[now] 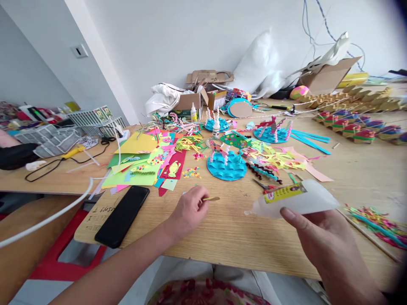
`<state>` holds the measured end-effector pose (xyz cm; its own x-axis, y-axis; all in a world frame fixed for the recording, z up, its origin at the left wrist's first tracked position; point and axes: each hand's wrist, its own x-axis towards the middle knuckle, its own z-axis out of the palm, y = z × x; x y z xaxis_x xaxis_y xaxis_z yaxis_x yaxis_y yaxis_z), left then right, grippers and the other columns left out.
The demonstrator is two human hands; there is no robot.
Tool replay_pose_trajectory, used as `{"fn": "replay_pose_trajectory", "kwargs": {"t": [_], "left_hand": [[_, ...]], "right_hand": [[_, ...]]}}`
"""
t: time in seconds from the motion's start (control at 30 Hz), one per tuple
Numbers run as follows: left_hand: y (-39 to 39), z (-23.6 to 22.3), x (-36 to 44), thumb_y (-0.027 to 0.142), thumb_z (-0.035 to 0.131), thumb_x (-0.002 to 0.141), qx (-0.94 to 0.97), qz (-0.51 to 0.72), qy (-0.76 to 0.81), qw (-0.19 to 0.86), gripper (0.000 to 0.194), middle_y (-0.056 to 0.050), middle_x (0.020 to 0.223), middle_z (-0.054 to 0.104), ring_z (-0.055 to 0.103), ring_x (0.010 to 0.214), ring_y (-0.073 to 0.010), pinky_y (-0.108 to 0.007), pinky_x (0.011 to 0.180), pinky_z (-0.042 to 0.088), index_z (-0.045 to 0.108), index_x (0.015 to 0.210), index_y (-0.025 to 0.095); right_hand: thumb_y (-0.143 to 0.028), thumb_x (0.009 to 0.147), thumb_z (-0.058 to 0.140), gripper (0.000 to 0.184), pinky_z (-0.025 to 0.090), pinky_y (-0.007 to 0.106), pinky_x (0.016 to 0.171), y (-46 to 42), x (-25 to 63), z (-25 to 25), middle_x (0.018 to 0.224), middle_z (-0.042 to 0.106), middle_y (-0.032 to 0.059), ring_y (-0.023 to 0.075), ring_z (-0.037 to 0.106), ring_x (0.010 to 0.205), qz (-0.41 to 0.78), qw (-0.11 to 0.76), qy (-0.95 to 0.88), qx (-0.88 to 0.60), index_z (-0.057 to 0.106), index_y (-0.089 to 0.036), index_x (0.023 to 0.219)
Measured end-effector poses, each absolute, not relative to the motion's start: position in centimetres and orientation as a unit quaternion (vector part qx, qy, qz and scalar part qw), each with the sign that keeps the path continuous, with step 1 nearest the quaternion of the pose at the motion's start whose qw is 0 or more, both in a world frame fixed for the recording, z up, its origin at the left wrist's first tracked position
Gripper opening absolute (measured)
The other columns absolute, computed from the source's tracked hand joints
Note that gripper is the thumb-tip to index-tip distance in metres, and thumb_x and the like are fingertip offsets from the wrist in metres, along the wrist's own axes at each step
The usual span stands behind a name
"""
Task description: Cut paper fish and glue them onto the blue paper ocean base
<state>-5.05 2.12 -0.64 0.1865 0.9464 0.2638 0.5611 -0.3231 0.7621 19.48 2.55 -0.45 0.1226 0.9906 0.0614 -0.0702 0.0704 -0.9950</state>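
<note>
the counter (235, 243) spans the frame; at its centre a blue disc (226, 169) bears a spotted paper fish (218, 146) on curly stems, so that one looks largely assembled, while loose coloured paper (138, 143) left of centre suggests cutting or gluing remains. at lower right, the right hand (329, 239) has fingers spread round a translucent bottle (314, 200), nozzle pointing left. near centre, the left hand (192, 207) has fingers pinched together on a slim yellowish strip (213, 198), apart from the nozzle and seemingly unattached.
</note>
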Motion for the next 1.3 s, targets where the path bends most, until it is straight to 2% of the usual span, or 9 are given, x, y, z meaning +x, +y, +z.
{"fn": "replay_pose_trajectory", "kwargs": {"t": [0.13, 0.33, 0.47, 0.6, 0.77, 0.87, 0.97, 1.1, 1.3], "left_hand": [[1.6, -1.1, -4.8, 0.003, 0.037, 0.077, 0.872, 0.257, 0.415, 0.042, 0.02, -0.005, 0.087, 0.057, 0.054, 0.084, -0.017, -0.029, 0.073, 0.046, 0.05, 0.08, 0.018], [2.3, 0.1, -4.4, 0.003, 0.04, 0.075, 0.832, 0.313, 0.458, 0.017, 0.018, -0.002, 0.075, 0.053, 0.052, 0.073, -0.0162, -0.027, 0.066, 0.046, 0.049, 0.082, 0.018], [2.2, 0.7, -3.7, 0.005, 0.039, 0.077, 0.872, 0.183, 0.454, -0.03, 0.028, -0.005, 0.082, 0.052, 0.051, 0.079, -0.0204, -0.033, 0.069, 0.046, 0.05, 0.099, 0.018], [1.9, 0.3, -1.8, 0.011, 0.041, 0.082, 0.878, 0.078, 0.472, 0.025, 0.02, -0.005, 0.087, 0.056, 0.054, 0.082, -0.0211, -0.033, 0.07, 0.047, 0.051, 0.098, 0.018], [2.7, 0.3, -1.2, 0.02, 0.05, 0.084, 0.863, 0.106, 0.47, 0.154, 0.025, -0.005, 0.103, 0.06, 0.056, 0.092, -0.0184, -0.03, 0.078, 0.047, 0.048, 0.108, 0.016], [3.3, 0.7, -2.6, 0.008, 0.045, 0.084, 0.894, 0.11, 0.411, 0.14, 0.024, -0.005, 0.107, 0.059, 0.052, 0.102, -0.0166, -0.029, 0.09, 0.041, 0.052, 0.105, 0.015], [2.9, 0.5, -4.4, 0.011, 0.042, 0.087, 0.939, 0.059, 0.321, 0.111, 0.019, -0.006, 0.113, 0.057, 0.047, 0.11, -0.0183, -0.032, 0.095, 0.037, 0.055, 0.099, 0.016], [0.9, 0.0, -5.2, 0.014, 0.037, 0.09, 0.936, 0.025, 0.345, 0.059, 0.024, -0.008, 0.12, 0.052, 0.044, 0.113, -0.0211, -0.039, 0.094, 0.037, 0.049, 0.11, 0.016], [-0.8, -0.7, -2.5, 0.012, 0.038, 0.088, 0.901, -0.006, 0.43, 0.051, 0.019, -0.007, 0.098, 0.056, 0.053, 0.089, -0.0203, -0.034, 0.079, 0.046, 0.052, 0.1, 0.013]], "right_hand": [[-0.035, 0.061, 0.072, 0.035, 0.055, 0.033, 0.068, 2.3, 19.6, -0.5, 0.086, 0.071, 0.0093, 0.0261, 0.066, 0.079, 0.477, 0.563, -0.481, -0.473, 0.065, -0.02, 0.092], [-0.033, 0.058, 0.074, 0.039, 0.054, 0.036, 0.074, 2.0, 19.1, 0.4, 0.09, 0.07, 0.0106, 0.0276, 0.065, 0.084, 0.479, 0.58, -0.462, -0.469, 0.065, -0.019, 0.093], [-0.032, 0.058, 0.074, 0.039, 0.055, 0.036, 0.071, 2.0, 19.2, 0.3, 0.088, 0.071, 0.0102, 0.0278, 0.066, 0.082, 0.478, 0.583, -0.463, -0.466, 0.065, -0.02, 0.093], [-0.033, 0.061, 0.072, 0.032, 0.054, 0.034, 0.068, 2.0, 19.3, 0.2, 0.086, 0.071, 0.0101, 0.0263, 0.066, 0.078, 0.475, 0.565, -0.486, -0.468, 0.067, -0.019, 0.09], [-0.037, 0.056, 0.074, 0.033, 0.054, 0.033, 0.064, 1.8, 19.3, 0.7, 0.08, 0.071, 0.0099, 0.0264, 0.066, 0.074, 0.464, 0.574, -0.465, -0.488, 0.068, -0.019, 0.082], [-0.038, 0.053, 0.075, 0.036, 0.054, 0.033, 0.065, 1.6, 19.6, 0.7, 0.079, 0.071, 0.0094, 0.0266, 0.066, 0.075, 0.46, 0.574, -0.454, -0.503, 0.068, -0.019, 0.082], [-0.038, 0.053, 0.075, 0.041, 0.054, 0.032, 0.066, 1.4, 19.7, 0.6, 0.082, 0.071, 0.0086, 0.0258, 0.066, 0.077, 0.463, 0.576, -0.45, -0.502, 0.067, -0.02, 0.089], [-0.035, 0.057, 0.074, 0.042, 0.055, 0.032, 0.069, 1.4, 19.8, 0.4, 0.088, 0.07, 0.0081, 0.0248, 0.065, 0.081, 0.469, 0.569, -0.471, -0.485, 0.065, -0.02, 0.095], [-0.031, 0.058, 0.074, 0.045, 0.054, 0.036, 0.071, 1.9, 19.1, 0.1, 0.088, 0.07, 0.0074, 0.0261, 0.065, 0.082, 0.487, 0.577, -0.47, -0.458, 0.062, -0.02, 0.1]]}}
